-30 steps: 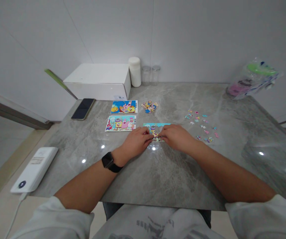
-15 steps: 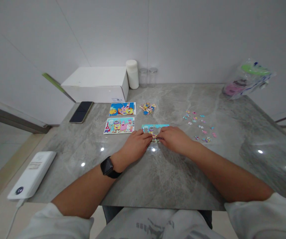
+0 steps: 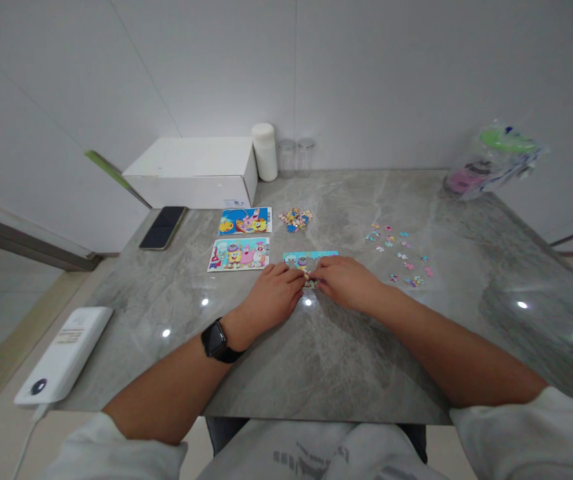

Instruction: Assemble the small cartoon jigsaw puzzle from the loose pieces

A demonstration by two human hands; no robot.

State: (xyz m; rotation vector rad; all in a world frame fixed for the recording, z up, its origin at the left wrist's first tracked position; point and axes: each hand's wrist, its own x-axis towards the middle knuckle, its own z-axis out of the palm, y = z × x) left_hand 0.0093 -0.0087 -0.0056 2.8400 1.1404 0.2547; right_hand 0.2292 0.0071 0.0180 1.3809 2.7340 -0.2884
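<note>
Leftward edged the bare right hand [image 3: 342,281], toward the bare left hand [image 3: 276,292]; under both lay a turquoise-edged, part-built cartoon jigsaw [image 3: 302,259]; grips I couldn't tell; piece-fitting seemed underway, the next move needing alignment.

Left hand [image 3: 275,291] just beside right hand [image 3: 345,283]

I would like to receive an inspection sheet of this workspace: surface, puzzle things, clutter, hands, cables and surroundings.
Surface: grey marbled table, with light reflections.
Puzzle things: partly assembled puzzle between the hands; scattered pieces to its right; piece pile beyond it; picture cards to its left.
Clutter: phone, white box, white bottle, lidded jars, bagged item.
Hands: left hand and right hand at the puzzle; grip detail too small to tell.
Cables: white cable from white device.
Surroundings: pale wall behind.
</note>
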